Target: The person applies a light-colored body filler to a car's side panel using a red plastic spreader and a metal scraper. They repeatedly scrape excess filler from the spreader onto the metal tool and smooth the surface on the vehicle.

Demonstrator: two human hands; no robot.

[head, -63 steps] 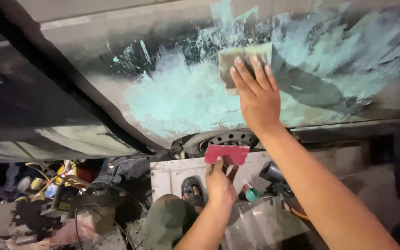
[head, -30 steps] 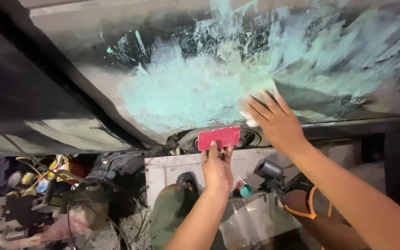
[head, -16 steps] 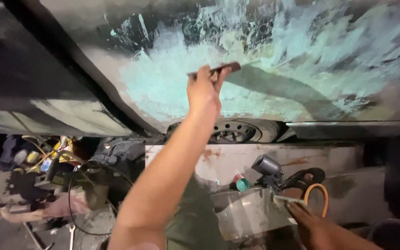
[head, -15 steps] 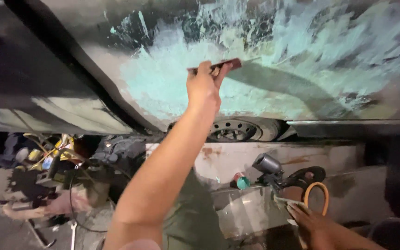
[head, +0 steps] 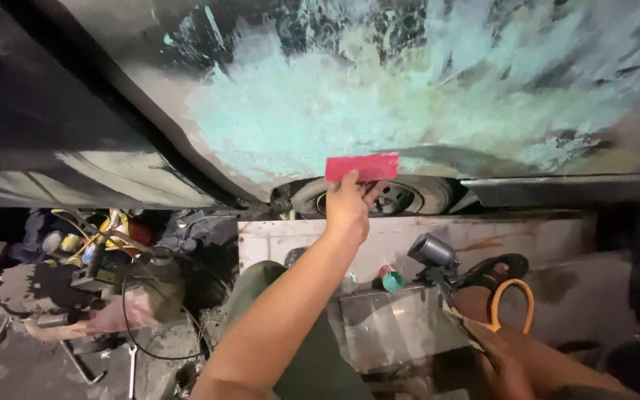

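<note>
Left hand (head: pixel 347 207) is gripping the red spreader (head: pixel 362 167), now dragging lower across the green filler (head: pixel 312 111); right hand (head: pixel 509 370) has dropped away, grip unclear.

Dim workshop; cluttered concrete floor (head: pixel 9 363) with tangled cables (head: pixel 131 296); white metal box (head: pixel 409 241); spare wheel (head: pixel 401 196)

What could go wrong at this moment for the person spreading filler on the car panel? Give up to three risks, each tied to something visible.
1. The left hand pinches the red spreader only by its lower edge, so it may slip and gouge the pale green filler patch.
2. The right hand is low by the orange cable, away from the panel, so nothing steadies the stroke.
3. Tangled wires and tools on the ground could snag a foot.
</note>
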